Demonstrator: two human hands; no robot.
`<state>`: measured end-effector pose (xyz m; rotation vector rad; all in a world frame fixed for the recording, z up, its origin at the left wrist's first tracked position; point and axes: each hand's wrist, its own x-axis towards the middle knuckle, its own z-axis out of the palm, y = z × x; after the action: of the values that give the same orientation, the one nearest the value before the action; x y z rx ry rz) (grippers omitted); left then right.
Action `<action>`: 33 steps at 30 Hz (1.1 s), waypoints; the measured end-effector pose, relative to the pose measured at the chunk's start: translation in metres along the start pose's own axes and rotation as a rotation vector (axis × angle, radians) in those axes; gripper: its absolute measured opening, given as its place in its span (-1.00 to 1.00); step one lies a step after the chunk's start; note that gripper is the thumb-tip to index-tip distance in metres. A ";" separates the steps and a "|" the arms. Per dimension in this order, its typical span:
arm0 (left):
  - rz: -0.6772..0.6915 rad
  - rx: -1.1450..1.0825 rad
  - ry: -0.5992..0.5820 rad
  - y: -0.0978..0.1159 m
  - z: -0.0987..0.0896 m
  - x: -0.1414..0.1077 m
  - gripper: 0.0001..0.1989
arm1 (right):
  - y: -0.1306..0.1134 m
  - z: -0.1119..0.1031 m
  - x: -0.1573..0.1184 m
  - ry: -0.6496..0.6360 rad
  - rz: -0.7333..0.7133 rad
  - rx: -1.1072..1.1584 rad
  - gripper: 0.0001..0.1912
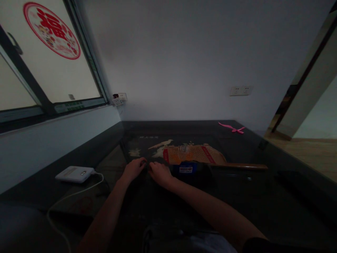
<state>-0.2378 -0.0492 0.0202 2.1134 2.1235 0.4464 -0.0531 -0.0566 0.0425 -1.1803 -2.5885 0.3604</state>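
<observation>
Window sticker [52, 30]: red-and-white disc on the glass, above the desk [250, 200].
Power bank [74, 174]: white, lying flat on the desk, well apart from the hands.
White cable [98, 179]: runs from the power bank's right end, curving toward the near edge.
Left hand [134, 168]: low over the desk, fingers curled toward the other hand; whether they clamp anything, I cannot tell.
Work between the hands: judging by the paired pose, close two-handed handling at one spot; anything small there is lost in the dark. The next move likely calls for both hands kept steady and level, with the fingers clear of the item to their right.
Right hand [160, 173]: fingers bent inward, just beside the left's; their grip is unclear too.
Dark item with a blue label [192, 166]: the nearest distinct thing, just right of the right hand.
Tan patterned piece [191, 154]: red bands, behind the blue label.
Brown rod [244, 166]: extends rightward from there.
Pink ribbon [237, 130]: tied in a bow, far right corner.
</observation>
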 end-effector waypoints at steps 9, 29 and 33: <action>0.005 0.015 0.040 0.001 0.004 0.002 -0.74 | -0.007 0.013 -0.029 0.064 -0.317 -0.186 -0.76; -0.009 -0.025 -0.032 0.005 -0.004 -0.003 -0.74 | -0.003 0.033 0.025 0.092 -0.038 -0.115 -0.76; -0.037 0.012 -0.016 0.001 -0.002 -0.001 -0.77 | 0.002 0.026 0.014 0.081 -0.035 -0.115 -0.76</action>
<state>-0.2376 -0.0507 0.0225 2.0728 2.1587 0.4122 -0.0692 -0.0479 0.0195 -1.1603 -2.5856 0.1542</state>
